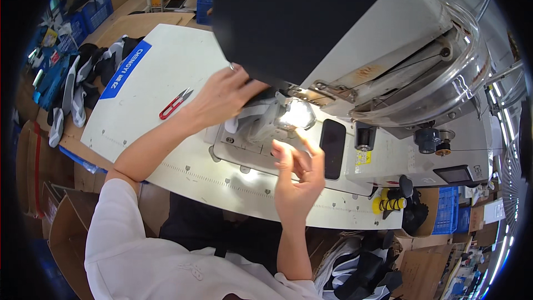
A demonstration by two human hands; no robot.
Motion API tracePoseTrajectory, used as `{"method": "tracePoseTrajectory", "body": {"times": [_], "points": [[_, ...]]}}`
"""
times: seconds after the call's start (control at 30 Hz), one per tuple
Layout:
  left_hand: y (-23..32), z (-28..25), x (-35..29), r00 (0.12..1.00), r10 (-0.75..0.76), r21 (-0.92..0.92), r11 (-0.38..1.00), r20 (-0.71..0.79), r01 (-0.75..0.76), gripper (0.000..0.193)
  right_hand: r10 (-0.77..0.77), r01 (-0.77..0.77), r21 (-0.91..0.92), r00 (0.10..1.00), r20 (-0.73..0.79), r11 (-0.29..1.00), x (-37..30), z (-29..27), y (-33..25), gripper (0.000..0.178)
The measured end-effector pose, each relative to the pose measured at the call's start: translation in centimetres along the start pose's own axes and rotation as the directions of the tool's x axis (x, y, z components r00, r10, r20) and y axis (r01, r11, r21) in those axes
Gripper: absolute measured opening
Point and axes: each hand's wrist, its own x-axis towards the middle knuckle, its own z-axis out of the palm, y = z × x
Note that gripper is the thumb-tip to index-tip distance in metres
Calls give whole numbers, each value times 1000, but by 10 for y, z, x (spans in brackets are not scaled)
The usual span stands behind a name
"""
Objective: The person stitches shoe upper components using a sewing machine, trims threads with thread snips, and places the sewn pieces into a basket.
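Observation:
A sewing machine (388, 78) with a pale body and a large black panel stands over the white table. Beneath its lit needle area lies a black-and-white fabric piece (256, 110), partly hidden by the machine head. My left hand (222, 95) grips this piece from the left, some of its fingertips out of sight behind the black panel. Just in front of the lamp glare is my right hand (300, 175), palm up, fingers half curled and apart, with nothing visible in it. Glare hides the needle and the index fingertip.
Red-handled thread snips (175, 104) lie left of my left hand. A dark phone (333, 149) rests right of the needle area. Yellow-and-black spools (390, 204) stand at the table's right end. Fabric pieces are heaped at far left (75, 86) and below right (361, 269).

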Motion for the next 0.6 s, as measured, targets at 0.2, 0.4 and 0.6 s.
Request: {"method": "tracePoseTrajectory", "body": {"times": [0.2, 0.4, 0.6], "points": [[45, -85, -9, 797, -604, -602, 638, -4, 480, 67, -283, 304, -135, 947, 155, 943, -12, 56, -11, 46], [19, -110, -36, 905, -425, -655, 683, 5, 324, 76, -294, 324, -34, 893, 340, 945, -19, 64, -13, 26], [27, -107, -90, 733, -638, -790, 312, 237, 527, 38, -179, 183, 5, 957, 230, 983, -33, 31, -9, 30]]}}
